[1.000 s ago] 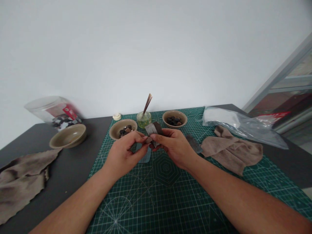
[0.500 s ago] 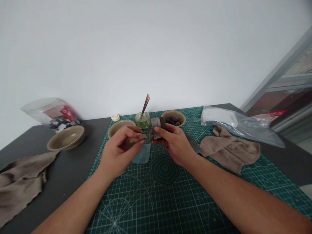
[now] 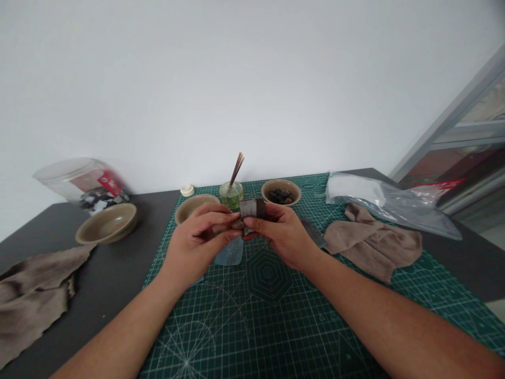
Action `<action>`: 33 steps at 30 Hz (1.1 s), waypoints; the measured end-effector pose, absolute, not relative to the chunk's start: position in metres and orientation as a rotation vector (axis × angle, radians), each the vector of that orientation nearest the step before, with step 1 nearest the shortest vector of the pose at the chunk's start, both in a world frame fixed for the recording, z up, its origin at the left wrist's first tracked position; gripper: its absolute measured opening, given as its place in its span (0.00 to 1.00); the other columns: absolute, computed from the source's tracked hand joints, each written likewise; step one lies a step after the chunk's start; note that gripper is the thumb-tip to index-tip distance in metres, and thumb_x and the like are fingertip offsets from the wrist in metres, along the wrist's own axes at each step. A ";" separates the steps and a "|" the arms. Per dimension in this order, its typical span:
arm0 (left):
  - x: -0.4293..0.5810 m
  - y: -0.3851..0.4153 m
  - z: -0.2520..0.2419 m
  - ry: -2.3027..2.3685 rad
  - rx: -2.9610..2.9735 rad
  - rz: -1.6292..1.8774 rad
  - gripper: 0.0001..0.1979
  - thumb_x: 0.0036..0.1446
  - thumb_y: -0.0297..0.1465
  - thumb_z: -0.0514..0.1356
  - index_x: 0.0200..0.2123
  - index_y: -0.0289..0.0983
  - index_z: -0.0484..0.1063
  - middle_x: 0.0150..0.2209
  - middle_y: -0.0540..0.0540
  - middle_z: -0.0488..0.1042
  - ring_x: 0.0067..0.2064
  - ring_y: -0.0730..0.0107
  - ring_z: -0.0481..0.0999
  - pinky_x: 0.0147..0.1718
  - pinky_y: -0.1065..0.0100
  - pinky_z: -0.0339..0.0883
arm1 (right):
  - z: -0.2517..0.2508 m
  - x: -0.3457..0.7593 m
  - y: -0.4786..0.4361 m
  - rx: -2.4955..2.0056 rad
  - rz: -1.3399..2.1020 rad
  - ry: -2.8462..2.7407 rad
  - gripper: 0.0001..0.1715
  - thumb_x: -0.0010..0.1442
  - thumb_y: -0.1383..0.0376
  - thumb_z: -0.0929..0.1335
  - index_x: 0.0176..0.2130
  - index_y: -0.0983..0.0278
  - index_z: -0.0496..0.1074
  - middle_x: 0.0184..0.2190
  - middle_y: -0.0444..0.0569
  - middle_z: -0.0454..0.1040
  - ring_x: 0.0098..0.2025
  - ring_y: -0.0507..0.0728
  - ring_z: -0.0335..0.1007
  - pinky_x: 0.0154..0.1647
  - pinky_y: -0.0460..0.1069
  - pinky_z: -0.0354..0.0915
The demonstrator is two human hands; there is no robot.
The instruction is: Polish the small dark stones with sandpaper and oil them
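As left hand (image 3: pixel 193 242) pinches small brown piece (image 3: pixel 238 224), right hand (image 3: pixel 290 231) grips folded gray strip (image 3: pixel 252 208)

While two bare forearms reach over a green cutting mat (image 3: pixel 300 337), a glass jar (image 3: pixel 231 196) with thin sticks (image 3: pixel 237 167) stands at the mat's far side. Far left of the jar, a rumpled brown cloth (image 3: pixel 35 300) lies on the dark tabletop (image 3: pixel 118 279); a tan dish (image 3: pixel 106 223), also left of the jar, sits before a tilted clear container (image 3: pixel 63 176) with a red label (image 3: pixel 108 183) and black-and-white contents. Just left of the jar are a cream cap (image 3: pixel 187 190) and a tan bowl (image 3: pixel 191 206), its inside largely hidden by the left hand.

In front of the jar and slightly to its left, the left hand closes thumb and fingertips on the small brown piece, mostly covered by the fingers. A blue-gray sheet (image 3: pixel 229 254) lies on the mat in front of the jar. Slightly right of the jar and nearer the camera, the folded gray strip, dark brown along one side, is held above the mat between the right hand's thumb and fingers; whether it touches the small brown piece cannot be told.

Right of the jar, a second bowl (image 3: pixel 292 187) holds dark stones (image 3: pixel 280 196). Farther right of it lie a dark flat piece (image 3: pixel 312 231), a taupe towel (image 3: pixel 374 242) and a clear plastic bag (image 3: pixel 410 210) with white contents.
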State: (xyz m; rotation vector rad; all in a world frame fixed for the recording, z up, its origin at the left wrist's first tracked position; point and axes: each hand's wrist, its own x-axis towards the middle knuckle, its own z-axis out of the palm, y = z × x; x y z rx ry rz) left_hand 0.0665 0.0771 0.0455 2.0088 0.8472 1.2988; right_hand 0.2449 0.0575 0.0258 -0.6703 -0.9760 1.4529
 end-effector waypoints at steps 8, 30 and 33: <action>0.062 0.075 0.045 0.995 2.319 1.238 0.07 0.55 0.30 0.64 0.38 0.40 0.78 0.35 0.49 0.83 0.33 0.69 0.81 0.33 0.70 0.77 | 0.025 0.246 0.057 -0.696 1.543 -0.941 0.15 0.47 0.63 0.78 0.37 0.64 0.80 0.33 0.46 0.79 0.34 0.53 0.76 0.35 0.49 0.75; 0.063 0.074 0.045 0.953 2.435 1.085 0.04 0.56 0.32 0.62 0.34 0.39 0.76 0.37 0.46 0.83 0.38 0.64 0.82 0.39 0.64 0.77 | 0.026 0.246 0.058 -0.782 1.514 -0.924 0.19 0.46 0.59 0.78 0.36 0.65 0.74 0.29 0.46 0.79 0.27 0.52 0.73 0.29 0.47 0.70; 0.064 0.075 0.043 0.924 2.372 1.133 0.02 0.55 0.31 0.63 0.32 0.39 0.74 0.37 0.46 0.82 0.39 0.64 0.82 0.42 0.62 0.77 | 0.026 0.246 0.061 -0.801 1.407 -0.871 0.28 0.46 0.60 0.78 0.43 0.60 0.66 0.25 0.40 0.76 0.21 0.51 0.71 0.21 0.46 0.66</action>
